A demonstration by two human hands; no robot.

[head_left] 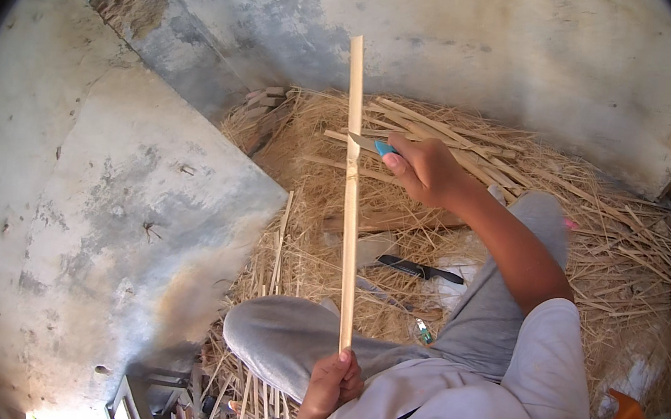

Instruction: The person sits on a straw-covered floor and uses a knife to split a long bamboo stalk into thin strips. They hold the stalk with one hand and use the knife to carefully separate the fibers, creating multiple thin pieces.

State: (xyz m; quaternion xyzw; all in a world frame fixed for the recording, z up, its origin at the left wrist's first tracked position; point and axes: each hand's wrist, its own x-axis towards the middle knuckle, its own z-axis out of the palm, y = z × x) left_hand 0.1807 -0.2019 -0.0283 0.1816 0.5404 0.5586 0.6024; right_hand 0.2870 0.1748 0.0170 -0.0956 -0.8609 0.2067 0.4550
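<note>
From where I stand, the shaving of this one strip looks partway along: the pale wooden strip [347,270] runs up and away from the left grip [336,382], in one piece, with a rough patch and a knot just nearer the body than the blade. The stretch beyond the blade, farthest from the left grip, looks fairly smooth, though I can't tell which faces are already cut. Past the right grip [422,170] lies a heap of loose strips [484,157] (worked or waiting, I can't say), and straw-like shavings [614,260] spread below and to the right of it, so I'd judge plenty of cutting is done here.

The left grip is low, close to the belly, fingers and thumb closed round the strip's near end. The right grip is clenched on the blue-handled knife [386,148], thumb along the handle, its blade pointing left and meeting the strip well above the left grip. That arm reaches out with the elbow bent, forearm slanting up and inward. A black knife [420,268] lies below the right grip, held by nobody
</note>
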